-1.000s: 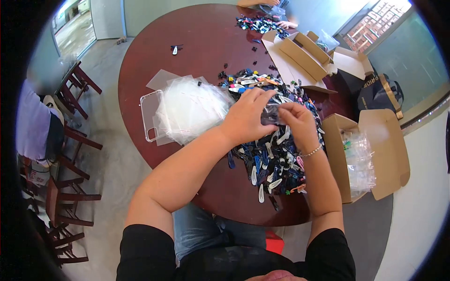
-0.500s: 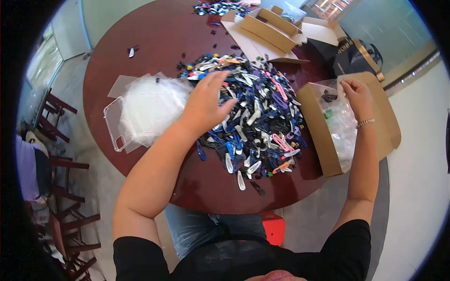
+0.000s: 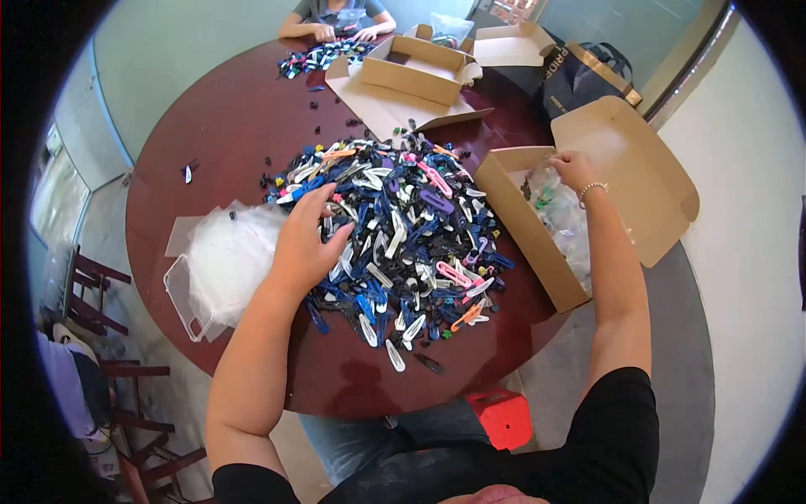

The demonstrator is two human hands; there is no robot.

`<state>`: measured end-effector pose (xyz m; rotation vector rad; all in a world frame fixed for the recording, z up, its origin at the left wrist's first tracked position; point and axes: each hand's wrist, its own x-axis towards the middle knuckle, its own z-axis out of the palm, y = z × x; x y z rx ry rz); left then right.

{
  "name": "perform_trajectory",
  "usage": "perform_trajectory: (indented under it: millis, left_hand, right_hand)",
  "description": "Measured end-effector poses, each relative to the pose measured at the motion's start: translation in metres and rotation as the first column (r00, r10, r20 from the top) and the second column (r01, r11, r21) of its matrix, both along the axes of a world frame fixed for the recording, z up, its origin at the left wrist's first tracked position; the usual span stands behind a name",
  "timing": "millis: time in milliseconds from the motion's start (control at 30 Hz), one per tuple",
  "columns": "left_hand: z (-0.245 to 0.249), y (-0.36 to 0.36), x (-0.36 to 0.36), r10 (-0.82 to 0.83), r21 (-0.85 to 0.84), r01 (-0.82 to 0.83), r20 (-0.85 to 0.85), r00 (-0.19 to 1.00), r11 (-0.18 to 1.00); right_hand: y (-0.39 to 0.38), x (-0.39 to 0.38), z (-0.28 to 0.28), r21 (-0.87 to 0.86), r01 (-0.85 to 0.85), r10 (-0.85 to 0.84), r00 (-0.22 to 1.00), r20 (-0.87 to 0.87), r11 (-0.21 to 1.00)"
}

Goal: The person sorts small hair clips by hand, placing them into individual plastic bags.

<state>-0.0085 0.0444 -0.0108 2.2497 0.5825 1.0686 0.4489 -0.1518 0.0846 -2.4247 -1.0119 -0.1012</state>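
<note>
Hair clips in many colours, mostly blue, white, black and pink, lie in one big heap (image 3: pixel 403 227) in the middle of the round dark-red tabletop (image 3: pixel 227 126). A second ago both hands met above this heap, pinching a small clear bag between them. Now they are well apart. The left hand (image 3: pixel 306 244) has come down onto the heap's left edge, palm down and loosely open, fingers lying on the clips and gripping nothing. The right hand (image 3: pixel 573 168), which half a second ago was raised over the box's flap, has dropped inside the open brown cardboard box (image 3: pixel 520 223) at the tabletop's right edge. Its fingers curl down onto the contents, and whether they hold anything cannot be told.

That box holds filled clear plastic bags (image 3: pixel 562 223) with bits of colour showing through. A second open cardboard box (image 3: pixel 411 71) sits at the far side; what it holds cannot be made out. Left of the heap lies a loose stack of empty clear plastic bags (image 3: pixel 227 256), on top of a clear plastic tray (image 3: pixel 178 290). Across the tabletop, another person's hands (image 3: pixel 323 32) rest by a smaller pile of clips (image 3: pixel 315 57).
</note>
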Motion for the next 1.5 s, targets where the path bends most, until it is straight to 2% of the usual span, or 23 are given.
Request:
perform_trajectory:
  millis: [100,167,200,267,400,533,633,700,733,767,800,833,867,900,933,1000,1100,1133,1200,1300,1333,1400,1500]
  left_hand:
    - [0.001,0.001,0.002,-0.008,-0.019,0.008,-0.017,1.000,1.000]
    - [0.000,0.002,0.002,-0.008,-0.024,0.007,-0.014,1.000,1.000]
    - [-0.001,0.002,0.002,-0.007,-0.034,0.007,-0.008,1.000,0.999]
    - [0.002,0.002,0.002,-0.002,-0.026,0.002,-0.008,1.000,1.000]
    - [0.001,0.003,0.002,0.007,0.001,-0.007,0.002,1.000,1.000]
    - [0.002,0.000,0.002,0.000,0.003,0.000,0.008,1.000,1.000]
    - [-0.001,0.004,0.002,0.001,-0.012,-0.001,0.020,1.000,1.000]
    - [-0.008,0.010,0.002,0.018,0.076,-0.023,0.075,0.997,0.997]
    - [-0.012,0.013,0.002,0.052,0.137,-0.061,0.069,0.996,0.989]
    - [-0.009,0.009,0.002,0.031,0.039,-0.036,0.108,0.994,0.999]
    - [-0.006,0.008,0.001,0.037,0.046,-0.043,0.120,0.992,0.998]
    - [-0.005,0.007,0.002,0.050,0.073,-0.062,0.152,0.987,0.995]
    - [-0.004,0.007,0.002,0.065,0.128,-0.092,0.199,0.978,0.988]
    - [0.000,0.006,0.000,0.076,0.114,-0.105,0.233,0.969,0.988]
    - [0.006,0.005,-0.003,0.077,0.101,-0.108,0.272,0.959,0.989]
    - [0.015,0.010,-0.009,0.132,0.081,-0.165,0.316,0.940,0.983]
    - [0.021,0.017,-0.015,0.211,0.020,-0.236,0.377,0.902,0.972]
    - [0.022,0.019,-0.018,0.242,-0.019,-0.256,0.393,0.887,0.967]
    - [0.025,0.019,-0.020,0.267,-0.023,-0.280,0.392,0.880,0.960]
    - [0.028,0.019,-0.023,0.248,0.148,-0.338,0.426,0.870,0.929]
    - [0.028,0.019,-0.023,0.255,0.142,-0.343,0.430,0.866,0.928]
    - [0.027,0.019,-0.022,0.261,0.119,-0.338,0.421,0.869,0.934]
    - [0.027,0.017,-0.021,0.240,0.125,-0.319,0.427,0.872,0.939]
  right_hand:
    - [0.014,0.026,-0.006,-0.006,0.029,-0.030,0.996,-0.083,1.000]
    - [0.012,0.047,-0.011,0.026,0.043,-0.046,0.993,0.108,0.999]
    - [0.009,0.052,-0.012,0.026,0.042,-0.045,0.993,0.105,0.999]
    - [0.005,0.059,-0.017,0.181,0.112,-0.152,0.963,0.225,0.977]
    - [0.002,0.053,-0.024,0.264,0.170,-0.232,0.946,0.225,0.949]
    - [0.005,0.000,-0.012,0.285,0.008,-0.100,0.946,0.308,0.958]
    - [0.015,-0.048,0.005,0.196,-0.159,0.069,0.914,0.400,0.967]
    - [0.024,-0.090,0.018,0.179,-0.408,0.242,0.783,0.573,0.895]
    - [0.030,-0.112,0.023,0.133,-0.446,0.282,0.741,0.609,0.885]
    - [0.036,-0.144,0.026,0.209,-0.481,0.322,0.793,0.517,0.851]
    - [0.041,-0.170,0.031,0.152,-0.561,0.393,0.723,0.568,0.814]
    - [0.048,-0.198,0.027,0.174,-0.627,0.414,0.671,0.615,0.759]
    - [0.055,-0.219,0.021,0.117,-0.707,0.504,0.600,0.621,0.697]
    - [0.060,-0.238,0.016,0.057,-0.772,0.581,0.522,0.625,0.633]
    - [0.065,-0.262,0.006,0.078,-0.817,0.664,0.516,0.542,0.571]
    - [0.083,-0.293,-0.030,0.074,-0.912,0.832,0.400,0.385,0.404]
    - [0.107,-0.353,-0.057,0.053,-0.951,0.915,0.308,0.260,0.305]
    - [0.117,-0.366,-0.062,-0.019,-0.968,0.932,0.235,0.277,0.250]
    - [0.135,-0.378,-0.088,-0.134,-0.955,0.914,0.204,0.351,0.265]
    - [0.159,-0.388,-0.100,-0.212,-0.954,0.931,0.133,0.339,0.213]
    - [0.164,-0.388,-0.102,-0.218,-0.954,0.934,0.126,0.335,0.207]
    - [0.169,-0.388,-0.107,-0.058,-0.964,0.937,0.236,0.257,0.259]
    - [0.170,-0.381,-0.114,-0.056,-0.953,0.917,0.269,0.295,0.297]
